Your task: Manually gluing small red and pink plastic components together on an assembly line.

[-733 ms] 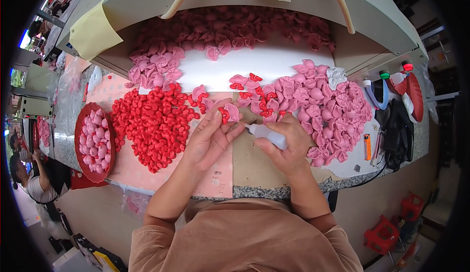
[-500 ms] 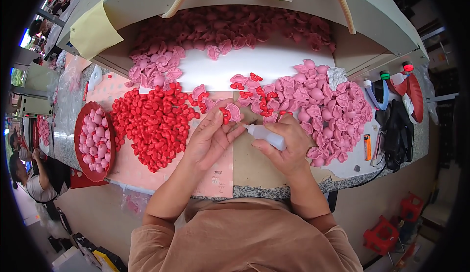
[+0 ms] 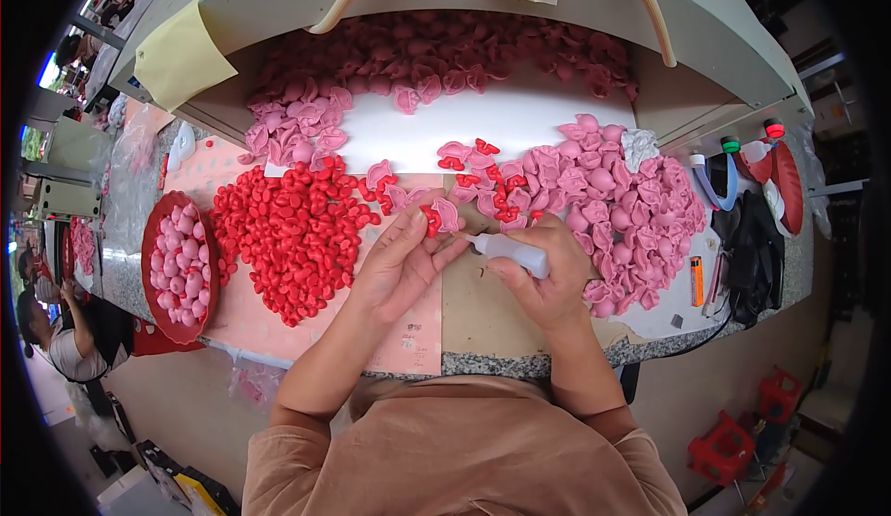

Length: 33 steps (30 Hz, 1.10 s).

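Note:
My left hand pinches a small pink piece with a red part between thumb and fingers, just above the brown board. My right hand grips a small white squeeze bottle whose thin nozzle points left at that piece. A heap of red pieces lies left of my left hand. A heap of pink pieces lies right of my right hand, with a few joined pink-and-red pieces just beyond the hands.
A red dish of pink pieces stands at the far left. More pink pieces fill the recess at the back under a grey hood. An orange lighter, black cloth and bottles lie at the right. Another person sits at lower left.
Both hands stay in nearly the same place; the bottle's nozzle has stayed at the piece in my left hand, with only slight finger movement.

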Tool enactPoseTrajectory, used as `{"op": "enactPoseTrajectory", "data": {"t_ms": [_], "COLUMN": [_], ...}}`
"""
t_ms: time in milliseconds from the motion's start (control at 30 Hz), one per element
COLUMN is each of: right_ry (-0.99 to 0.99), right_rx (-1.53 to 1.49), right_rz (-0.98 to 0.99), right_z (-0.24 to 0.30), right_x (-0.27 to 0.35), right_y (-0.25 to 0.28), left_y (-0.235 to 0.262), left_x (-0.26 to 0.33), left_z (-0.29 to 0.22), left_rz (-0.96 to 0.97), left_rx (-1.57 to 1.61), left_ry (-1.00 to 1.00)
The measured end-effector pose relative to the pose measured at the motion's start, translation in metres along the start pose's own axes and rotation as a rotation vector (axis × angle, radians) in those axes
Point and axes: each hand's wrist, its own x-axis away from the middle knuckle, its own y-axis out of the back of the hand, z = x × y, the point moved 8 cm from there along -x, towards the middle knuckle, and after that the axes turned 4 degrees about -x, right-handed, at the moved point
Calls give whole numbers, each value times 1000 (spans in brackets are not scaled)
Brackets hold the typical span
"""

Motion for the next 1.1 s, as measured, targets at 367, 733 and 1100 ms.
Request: {"op": "enactPoseTrajectory", "data": {"t_ms": [367,733,1100], "right_ry": [-11,2,-491], "right_rx": [-40,-61,-342], "right_rz": [-45,-54,-327], "right_z": [-3,-6,-46], "right_x": [3,6,21], "right_y": [2,6,74], "left_y": [-3,-5,7], "left_x": [2,1,4], "left_z": [3,6,-7], "left_rz": [-24,-26,-11], "left_rx": [23,38,215], "left_ry": [31,28,3]}}
